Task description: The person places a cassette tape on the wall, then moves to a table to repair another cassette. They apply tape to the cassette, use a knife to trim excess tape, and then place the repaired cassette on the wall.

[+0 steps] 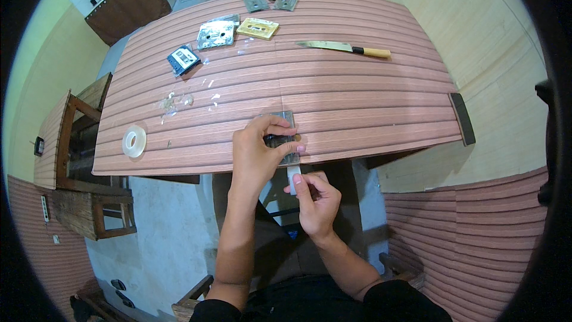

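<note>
My left hand (259,149) presses down on a clear cassette case (285,138) that lies at the near edge of the wood-patterned table (357,107). My fingers cover most of the case. Just below the table edge, my right hand (316,200) pinches a short strip of clear tape (294,174) that runs up toward the case. Whether the strip touches the case is hard to tell.
A roll of clear tape (134,141) lies at the table's near left. Bits of clear plastic (179,101) are scattered nearby. Several cassettes (215,34) and cases sit at the far side, with a knife (345,48) to their right. A wooden chair (77,161) stands left.
</note>
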### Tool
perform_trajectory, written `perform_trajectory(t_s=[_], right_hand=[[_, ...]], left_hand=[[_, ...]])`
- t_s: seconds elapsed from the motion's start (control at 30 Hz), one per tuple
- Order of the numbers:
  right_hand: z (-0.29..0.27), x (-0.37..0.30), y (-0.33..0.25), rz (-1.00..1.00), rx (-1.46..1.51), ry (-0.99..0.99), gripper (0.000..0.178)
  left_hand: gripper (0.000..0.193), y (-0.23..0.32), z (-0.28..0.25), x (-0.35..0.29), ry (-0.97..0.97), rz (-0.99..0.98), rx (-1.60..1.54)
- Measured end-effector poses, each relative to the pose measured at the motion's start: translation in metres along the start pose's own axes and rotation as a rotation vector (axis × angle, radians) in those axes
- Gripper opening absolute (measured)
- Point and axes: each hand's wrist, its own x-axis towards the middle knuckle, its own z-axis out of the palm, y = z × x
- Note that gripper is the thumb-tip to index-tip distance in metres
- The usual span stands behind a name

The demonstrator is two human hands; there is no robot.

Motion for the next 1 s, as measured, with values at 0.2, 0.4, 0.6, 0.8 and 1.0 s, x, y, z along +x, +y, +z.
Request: perform_trajectory(t_s=[0.2,0.4,0.6,0.8,1.0], right_hand=[[-0.002,-0.001,0.003,0.018,-0.012,0.001,0.019],[-0.002,-0.003,0.003,0.010,0.006,0.004,0.018],[-0.007,-0.003,0.007,-0.029,-0.017,0.009,0.017],[-0.012,-0.005,0.006,-0.172,-0.111,-0.036,0.016],[-0.010,-0.001,-0.007,-0.356,-0.258,0.013,0.017]], left_hand=[[0.030,-0.002,0.007,-0.001,0.067,0.027,0.052],[0.021,-0.012,0.003,-0.021,0.370,0.366,0.061],[0.038,-0.009,0.033,-0.113,0.562,0.026,-0.204],[0.062,-0.005,0.038,-0.119,0.254,0.058,-0.134],[0.063,0.009,0.033,-0.108,0.173,-0.070,-0.108]])
